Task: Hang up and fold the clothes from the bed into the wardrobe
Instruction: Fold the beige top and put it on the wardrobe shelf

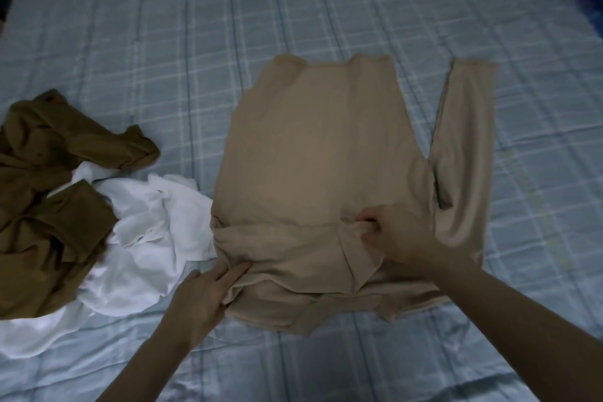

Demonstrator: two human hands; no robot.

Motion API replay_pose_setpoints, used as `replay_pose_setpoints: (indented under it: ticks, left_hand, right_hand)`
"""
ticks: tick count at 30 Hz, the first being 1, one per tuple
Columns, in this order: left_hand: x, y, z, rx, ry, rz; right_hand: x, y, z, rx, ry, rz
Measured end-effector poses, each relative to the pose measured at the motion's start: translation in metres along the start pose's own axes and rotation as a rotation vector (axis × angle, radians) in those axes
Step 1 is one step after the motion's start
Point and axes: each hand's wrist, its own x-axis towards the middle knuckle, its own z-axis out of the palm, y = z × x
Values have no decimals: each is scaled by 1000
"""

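Beige long-sleeved top (326,147) spread flat mid-bed, right hand (396,232) at 5 o'clock with fingers pinching a folded sleeve, left hand (202,300) at 7 o'clock gripping the top's edge, brown garment (49,173) and white garment (146,238) heaped at 9 o'clock, blue checked bed (163,42) beneath

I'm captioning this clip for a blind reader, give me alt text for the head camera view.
Two hands fold a beige long-sleeved top on a blue checked bed: the right hand grips a folded sleeve, the left hand pinches the near edge. A brown garment and a white garment lie crumpled beside it.
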Motion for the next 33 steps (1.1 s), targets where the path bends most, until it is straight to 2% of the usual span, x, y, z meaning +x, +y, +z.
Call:
replay_pose_setpoints:
  ticks: [1, 3, 6, 7, 9, 13, 15, 19, 21, 23, 25, 27, 30, 33]
  left_hand:
    - [0, -1, 0, 28, -14, 13]
    - [-1, -4, -1, 63, -12, 17]
    - [-3, 0, -11, 103, 60, -50]
    - [-6, 2, -15, 116, 95, -103]
    - [-11, 8, -19, 136, 128, -179]
    - [-18, 13, -11, 131, 51, -192]
    - [-20, 15, -5, 131, 6, -183]
    - [-19, 22, -13, 37, 81, -136]
    - [-9, 30, -20, -17, 121, -82]
    - [7, 40, -24, -116, 111, -42]
    - [28, 49, -20, -213, 81, 6]
    - [49, 56, -11, -262, 22, 59]
    - [70, 60, 6, -247, -75, 97]
    - [74, 59, 18, -188, -151, 101]
  right_hand:
    - [1, -2, -4, -16, -32, -28]
    - [5, -3, -19, 86, 61, -57]
    - [-2, 7, -56, 599, 258, 22]
    - [-8, 15, -67, 685, 286, 18]
    - [-19, 37, -74, 631, 306, 25]
    - [-44, 76, -47, 265, 182, 239]
    - [-56, 84, -35, 160, 170, 323]
    - [-64, 72, -15, 165, 347, 387]
    - [-59, 62, -3, 220, 270, 455]
    - [-53, 56, 8, 176, 170, 518]
    - [-49, 54, 14, 135, 226, 505]
    - [-49, 56, 12, 267, 334, 491]
    - [-53, 71, -7, 590, 441, 641]
    - [-60, 89, -19, 815, 334, 781]
